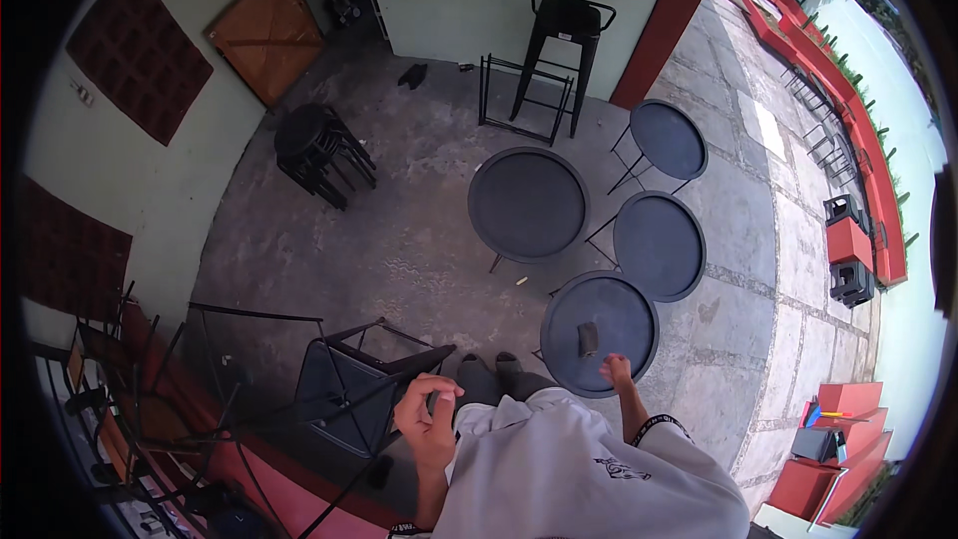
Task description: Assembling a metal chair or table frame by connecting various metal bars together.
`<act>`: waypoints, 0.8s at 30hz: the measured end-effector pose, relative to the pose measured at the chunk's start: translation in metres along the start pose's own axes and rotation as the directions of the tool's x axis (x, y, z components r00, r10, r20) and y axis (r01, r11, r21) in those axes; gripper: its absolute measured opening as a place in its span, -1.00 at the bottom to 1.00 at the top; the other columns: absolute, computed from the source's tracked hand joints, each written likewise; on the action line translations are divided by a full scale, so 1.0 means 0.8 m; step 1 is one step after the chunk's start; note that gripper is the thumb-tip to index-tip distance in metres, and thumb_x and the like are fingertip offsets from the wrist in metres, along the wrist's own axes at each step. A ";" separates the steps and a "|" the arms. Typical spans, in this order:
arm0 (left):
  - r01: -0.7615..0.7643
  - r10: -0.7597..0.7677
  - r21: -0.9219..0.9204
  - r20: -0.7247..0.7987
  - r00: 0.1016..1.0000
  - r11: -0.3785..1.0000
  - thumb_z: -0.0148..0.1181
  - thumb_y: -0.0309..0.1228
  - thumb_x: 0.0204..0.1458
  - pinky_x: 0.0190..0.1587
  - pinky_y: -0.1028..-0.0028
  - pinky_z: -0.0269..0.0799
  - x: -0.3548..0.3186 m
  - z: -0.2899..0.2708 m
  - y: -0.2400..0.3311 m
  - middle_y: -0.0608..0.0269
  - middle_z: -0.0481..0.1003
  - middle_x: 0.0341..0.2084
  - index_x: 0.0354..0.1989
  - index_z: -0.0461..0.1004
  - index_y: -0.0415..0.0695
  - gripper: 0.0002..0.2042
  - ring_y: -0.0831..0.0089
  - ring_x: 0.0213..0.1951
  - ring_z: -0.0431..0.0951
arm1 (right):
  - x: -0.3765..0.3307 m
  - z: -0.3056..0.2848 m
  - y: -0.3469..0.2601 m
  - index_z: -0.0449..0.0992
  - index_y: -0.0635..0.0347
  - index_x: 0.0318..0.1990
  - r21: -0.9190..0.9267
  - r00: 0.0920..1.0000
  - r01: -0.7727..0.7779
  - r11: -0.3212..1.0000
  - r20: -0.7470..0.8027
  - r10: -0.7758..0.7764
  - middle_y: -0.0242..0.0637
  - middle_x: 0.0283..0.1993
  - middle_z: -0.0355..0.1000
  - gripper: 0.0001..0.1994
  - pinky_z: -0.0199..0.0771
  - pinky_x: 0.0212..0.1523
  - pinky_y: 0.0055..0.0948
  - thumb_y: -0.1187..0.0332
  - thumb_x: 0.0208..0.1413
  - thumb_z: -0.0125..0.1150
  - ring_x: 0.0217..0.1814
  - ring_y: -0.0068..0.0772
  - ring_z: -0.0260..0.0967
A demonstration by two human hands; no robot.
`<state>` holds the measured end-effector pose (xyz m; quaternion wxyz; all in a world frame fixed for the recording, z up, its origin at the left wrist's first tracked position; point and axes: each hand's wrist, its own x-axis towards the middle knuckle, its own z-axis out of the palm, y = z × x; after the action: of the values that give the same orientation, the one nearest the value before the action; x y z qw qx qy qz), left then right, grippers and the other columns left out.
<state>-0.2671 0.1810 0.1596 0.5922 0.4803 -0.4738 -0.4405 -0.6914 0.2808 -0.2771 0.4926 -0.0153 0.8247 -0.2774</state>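
Observation:
My left hand [427, 421] is raised in front of my body, fingers loosely bent and the thumb apart from them. Nothing shows in it. Beside it stands a black metal chair or stool with a dark seat [339, 399]. My right hand [617, 370] is over the near right edge of a round dark grey tray table [609, 295], its fingers curled in. Whether they hold anything small is hidden. Just left of those fingers, a folded dark grey cloth or sponge [588, 339] lies on the tabletop, seemingly apart from the hand.
More round tray tables stand ahead: one [529, 205] at centre, others [659, 245] [670, 140] to the right. Stacked black stools [317, 150] are at left. A tall black stool [564, 40] and a metal frame [524, 100] stand by the wall. Metal furniture crowds the lower left.

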 end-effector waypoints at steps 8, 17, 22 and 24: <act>0.202 -0.192 0.022 -0.238 0.952 0.979 0.10 -0.63 0.19 -0.17 0.52 0.43 0.063 -0.023 -0.066 0.22 0.54 -0.43 -0.27 0.50 -0.29 -0.95 0.53 -0.33 0.53 | 0.048 0.215 -0.046 0.60 0.13 0.08 -0.278 0.264 0.894 0.351 0.961 0.088 -0.25 0.06 0.59 -0.52 0.45 0.17 -0.26 -0.04 0.22 0.14 0.11 -0.21 0.53; 0.210 -0.170 0.019 -0.519 0.838 0.977 0.11 -0.61 0.22 -0.14 0.52 0.44 0.248 -0.053 -0.094 0.26 0.54 -0.42 -0.23 0.51 -0.28 -0.95 0.54 -0.29 0.56 | 0.115 0.312 -0.249 0.60 0.12 -0.03 -0.660 0.706 0.567 0.493 0.697 0.121 -0.39 -0.20 0.60 -0.74 0.51 -0.33 -0.33 0.29 0.20 0.12 -0.28 -0.54 0.51; 0.086 -0.087 -0.031 -0.619 0.780 0.996 0.09 -0.58 0.24 -0.18 0.53 0.42 0.357 -0.088 -0.107 0.28 0.51 -0.40 -0.22 0.49 -0.26 -0.95 0.54 -0.31 0.52 | 0.095 0.370 -0.426 0.51 0.06 0.14 -0.622 0.739 0.441 0.647 0.661 0.132 -0.36 -0.12 0.59 -0.65 0.54 -0.22 -0.33 0.25 0.22 0.13 -0.21 -0.46 0.57; 0.092 -0.085 -0.023 -0.652 0.753 0.995 0.09 -0.56 0.24 -0.19 0.54 0.42 0.386 -0.096 -0.117 0.28 0.50 -0.41 -0.23 0.48 -0.25 -0.95 0.54 -0.31 0.51 | 0.077 0.386 -0.516 0.47 0.04 0.20 -0.423 0.754 0.395 0.815 0.656 -0.025 -0.32 -0.02 0.58 -0.62 0.55 -0.09 -0.33 0.21 0.26 0.14 -0.08 -0.39 0.59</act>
<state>-0.1475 -0.1230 0.1030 0.6960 0.6286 -0.2171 -0.2708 -0.5718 -0.2236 -0.2431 0.6757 -0.3403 0.6503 -0.0695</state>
